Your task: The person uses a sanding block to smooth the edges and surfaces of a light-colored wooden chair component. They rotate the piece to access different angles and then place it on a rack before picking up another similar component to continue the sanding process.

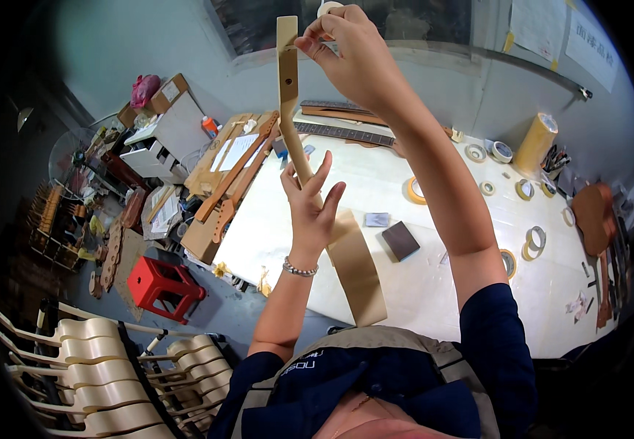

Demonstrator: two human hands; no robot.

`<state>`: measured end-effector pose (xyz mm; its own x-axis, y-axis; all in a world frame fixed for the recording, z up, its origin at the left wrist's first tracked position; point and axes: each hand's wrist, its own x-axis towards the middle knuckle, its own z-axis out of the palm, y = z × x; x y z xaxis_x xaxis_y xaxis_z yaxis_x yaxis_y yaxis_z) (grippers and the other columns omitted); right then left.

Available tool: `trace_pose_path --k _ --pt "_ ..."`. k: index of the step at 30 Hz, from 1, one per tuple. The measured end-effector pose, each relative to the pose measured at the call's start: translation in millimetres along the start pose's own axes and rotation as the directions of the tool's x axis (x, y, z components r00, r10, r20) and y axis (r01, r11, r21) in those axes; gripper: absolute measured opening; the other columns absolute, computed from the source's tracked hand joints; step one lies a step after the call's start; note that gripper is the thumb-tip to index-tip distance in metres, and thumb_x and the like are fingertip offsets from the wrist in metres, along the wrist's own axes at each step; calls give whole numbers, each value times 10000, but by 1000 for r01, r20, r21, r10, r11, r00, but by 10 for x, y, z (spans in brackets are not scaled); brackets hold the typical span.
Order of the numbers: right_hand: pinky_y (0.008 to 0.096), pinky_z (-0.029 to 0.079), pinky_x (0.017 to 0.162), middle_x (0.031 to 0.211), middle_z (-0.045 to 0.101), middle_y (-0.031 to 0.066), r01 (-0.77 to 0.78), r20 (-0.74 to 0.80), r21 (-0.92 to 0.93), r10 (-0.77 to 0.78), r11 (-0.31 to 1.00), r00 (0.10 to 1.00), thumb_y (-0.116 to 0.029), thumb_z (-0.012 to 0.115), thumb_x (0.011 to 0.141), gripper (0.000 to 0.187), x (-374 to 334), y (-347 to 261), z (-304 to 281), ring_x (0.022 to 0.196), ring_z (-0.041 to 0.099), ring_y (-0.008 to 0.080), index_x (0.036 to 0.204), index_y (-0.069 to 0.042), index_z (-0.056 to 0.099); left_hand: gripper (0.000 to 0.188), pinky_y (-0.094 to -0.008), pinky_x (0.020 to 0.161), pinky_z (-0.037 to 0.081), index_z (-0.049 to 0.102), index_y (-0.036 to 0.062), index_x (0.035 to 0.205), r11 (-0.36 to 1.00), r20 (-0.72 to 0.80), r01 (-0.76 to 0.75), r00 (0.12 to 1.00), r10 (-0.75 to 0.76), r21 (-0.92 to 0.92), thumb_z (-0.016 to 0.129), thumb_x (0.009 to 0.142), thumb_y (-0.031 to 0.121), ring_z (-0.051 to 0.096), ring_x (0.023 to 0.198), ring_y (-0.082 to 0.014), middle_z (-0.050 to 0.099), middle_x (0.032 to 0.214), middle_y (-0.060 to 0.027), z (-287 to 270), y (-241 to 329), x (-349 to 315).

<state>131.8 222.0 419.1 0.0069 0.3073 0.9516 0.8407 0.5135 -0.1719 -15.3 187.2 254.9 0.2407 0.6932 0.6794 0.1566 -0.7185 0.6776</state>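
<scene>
A beige guitar body stands on edge before me, its narrow side facing me, with a small dark hole near the far end. My left hand straddles this edge at the waist, thumb on the right side and fingers on the left, gripping it. Above the far end, my right hand is raised with its fingers pinched. A pale round thing, which looks like a roll of tape, shows at those fingers, partly hidden. The near part of the body's edge rests close to my waist, over the white table.
A dark sanding block and several tape rolls lie on the table. At the back are a guitar neck and a large yellowish roll. A red stool and a rack of beige bodies stand left.
</scene>
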Motion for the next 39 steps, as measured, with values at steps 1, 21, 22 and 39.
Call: trace_pose_path --k 1,21,22,39 --pt "372 470 778 1000 584 130 -1 -18 -19 1 1000 1000 -209 688 762 186 6 3 25 951 544 290 802 -28 674 458 -291 975 325 568 110 1244 1000 -1 -6 1000 6 -5 696 804 109 375 1114 -188 337 1211 -88 8 5 2" --pt "253 470 755 904 628 72 -617 185 346 593 707 784 -67 598 857 270 -1438 479 -553 827 619 129 1123 -48 550 726 -338 884 408 147 156 1467 995 24 -93 995 93 19 543 870 40 395 1060 -249 343 1258 -170 -30 -254 103" --pt "250 471 741 859 635 73 -656 220 375 624 655 750 -74 602 858 301 -1862 485 -587 808 625 128 1146 -38 524 777 -320 836 442 18 159 1461 982 16 -17 1000 20 -189 516 879 32 447 978 -220 350 1271 -176 -27 -330 88" --pt "371 426 780 992 560 98 -813 177 -437 923 385 342 -227 679 791 409 -4854 -633 -1239 888 531 256 1154 -79 563 404 -377 653 507 435 41 1179 666 56 262 948 -314 -699 520 891 312 548 648 -165 535 797 -66 -480 -695 -8"
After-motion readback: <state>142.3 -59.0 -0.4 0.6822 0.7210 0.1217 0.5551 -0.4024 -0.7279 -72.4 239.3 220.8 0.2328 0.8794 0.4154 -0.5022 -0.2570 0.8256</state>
